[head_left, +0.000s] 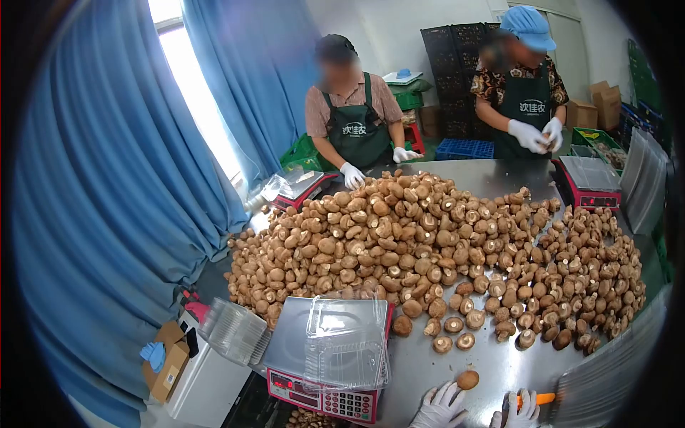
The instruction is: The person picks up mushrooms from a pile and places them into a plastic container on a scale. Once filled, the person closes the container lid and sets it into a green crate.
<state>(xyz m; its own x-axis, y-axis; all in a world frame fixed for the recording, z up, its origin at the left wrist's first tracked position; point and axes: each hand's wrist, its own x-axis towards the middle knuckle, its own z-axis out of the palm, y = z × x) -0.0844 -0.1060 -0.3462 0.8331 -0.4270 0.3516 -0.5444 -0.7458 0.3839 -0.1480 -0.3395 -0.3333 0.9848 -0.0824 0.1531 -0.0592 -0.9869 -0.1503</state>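
My left hand (pixel 440 408), in a white glove, holds a brown mushroom (pixel 468 379) at its fingertips near the bottom edge of the steel table (pixel 471 360). My right hand (pixel 522 411), also gloved, grips an orange-handled tool (pixel 544 399); its blade is not visible. A large heap of brown mushrooms (pixel 428 242) covers the table just beyond both hands. A clear plastic clamshell box (pixel 346 342) lies open on a red weighing scale (pixel 325 392) to the left of my hands.
Two people in green aprons and white gloves work at the far side of the table, each by a red scale (pixel 589 184). A stack of clear boxes (pixel 232 329) sits at the left. Blue curtains (pixel 107 200) hang on the left. Crates stand behind.
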